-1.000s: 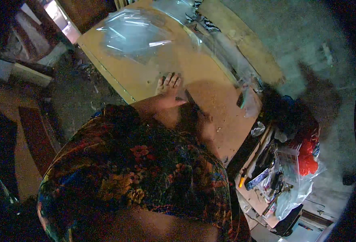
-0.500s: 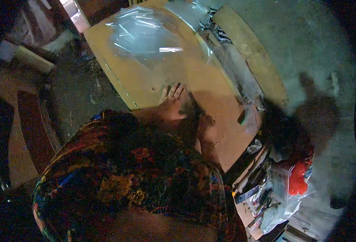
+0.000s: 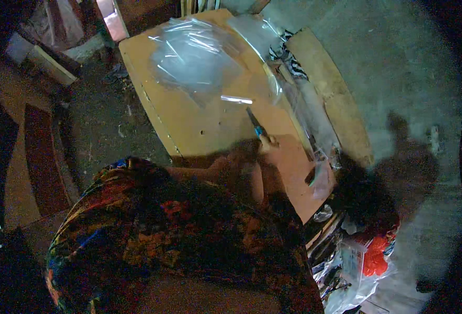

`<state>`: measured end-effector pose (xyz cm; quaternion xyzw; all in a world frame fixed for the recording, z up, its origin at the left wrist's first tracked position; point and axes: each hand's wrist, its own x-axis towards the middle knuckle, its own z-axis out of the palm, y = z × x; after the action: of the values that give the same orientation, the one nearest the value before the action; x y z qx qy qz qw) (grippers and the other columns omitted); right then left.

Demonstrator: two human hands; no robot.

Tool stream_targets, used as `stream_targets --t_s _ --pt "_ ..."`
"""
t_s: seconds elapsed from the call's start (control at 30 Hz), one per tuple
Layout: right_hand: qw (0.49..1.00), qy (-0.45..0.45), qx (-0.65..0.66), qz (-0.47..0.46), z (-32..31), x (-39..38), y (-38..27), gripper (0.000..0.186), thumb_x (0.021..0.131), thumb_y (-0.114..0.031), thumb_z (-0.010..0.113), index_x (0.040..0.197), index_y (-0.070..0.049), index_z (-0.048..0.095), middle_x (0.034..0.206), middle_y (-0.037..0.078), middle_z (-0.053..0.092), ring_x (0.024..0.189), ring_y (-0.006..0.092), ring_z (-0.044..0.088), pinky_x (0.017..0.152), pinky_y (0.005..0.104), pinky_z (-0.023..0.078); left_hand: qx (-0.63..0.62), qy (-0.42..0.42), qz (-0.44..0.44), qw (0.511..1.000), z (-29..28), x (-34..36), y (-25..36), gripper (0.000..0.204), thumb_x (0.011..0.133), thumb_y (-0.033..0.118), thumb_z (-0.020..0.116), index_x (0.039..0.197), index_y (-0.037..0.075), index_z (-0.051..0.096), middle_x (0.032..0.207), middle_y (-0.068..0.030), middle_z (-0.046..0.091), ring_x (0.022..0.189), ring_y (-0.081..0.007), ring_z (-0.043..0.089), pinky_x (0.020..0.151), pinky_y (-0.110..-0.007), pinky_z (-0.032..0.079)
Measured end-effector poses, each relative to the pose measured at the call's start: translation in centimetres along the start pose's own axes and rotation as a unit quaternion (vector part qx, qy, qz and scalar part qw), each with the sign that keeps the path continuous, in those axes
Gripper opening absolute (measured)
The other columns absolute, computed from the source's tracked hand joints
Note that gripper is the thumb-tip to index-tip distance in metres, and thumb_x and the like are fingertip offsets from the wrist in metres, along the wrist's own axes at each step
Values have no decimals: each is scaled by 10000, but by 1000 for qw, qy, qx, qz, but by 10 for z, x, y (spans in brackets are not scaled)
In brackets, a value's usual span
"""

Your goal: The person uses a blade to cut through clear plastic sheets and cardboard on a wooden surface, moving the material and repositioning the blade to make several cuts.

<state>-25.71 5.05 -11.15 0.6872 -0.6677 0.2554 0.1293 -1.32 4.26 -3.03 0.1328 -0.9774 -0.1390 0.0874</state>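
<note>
My right hand (image 3: pixel 268 145) is closed round a slim tool with a dark, narrow blade and a blue-green handle (image 3: pixel 258 131). Its tip points away from me over the tan board (image 3: pixel 184 125); whether it is a knife or scissors I cannot make out. Just beyond that tip lies a shiny clear plastic strip (image 3: pixel 236 99). My left hand (image 3: pixel 237 156) is in deep shadow beside the right wrist, low over the board, its fingers hidden. A heap of clear plastic sheets or bags (image 3: pixel 192 57) catches the light at the board's far end.
Along the board's right side lie crumpled clear plastic (image 3: pixel 314 115), black-and-white striped cloth (image 3: pixel 293 65) and a long cardboard piece (image 3: pixel 335 89). A clear bag with something red (image 3: pixel 376 256) sits at lower right. Wood pieces (image 3: pixel 53 65) rest at far left on the floor.
My left hand, earlier spread flat on the board, has drawn back into shadow. The bladed tool in my right hand now shows plainly. The view has shifted slightly.
</note>
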Motion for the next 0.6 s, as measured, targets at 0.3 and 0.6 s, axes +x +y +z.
stream_targets --t_s 0.3,0.6 --pt "975 -172 -46 135 -29 -14 -47 347 837 -256 396 1165 -152 444 1115 87 519 848 284 523 804 429 384 -287 83 62 952 19 7 -2 243 781 254 483 908 57 548 880 -92 571 785 -194 538 782 -340 428" --pt "990 -116 -69 38 -18 -35 -18 249 825 -177 445 1060 -167 523 1041 78 536 900 271 497 730 394 393 22 41 -75 996 -11 30 -38 626 749 328 528 1231 -17 326 1309 -163 263 1209 -342 244 956 -529 209"
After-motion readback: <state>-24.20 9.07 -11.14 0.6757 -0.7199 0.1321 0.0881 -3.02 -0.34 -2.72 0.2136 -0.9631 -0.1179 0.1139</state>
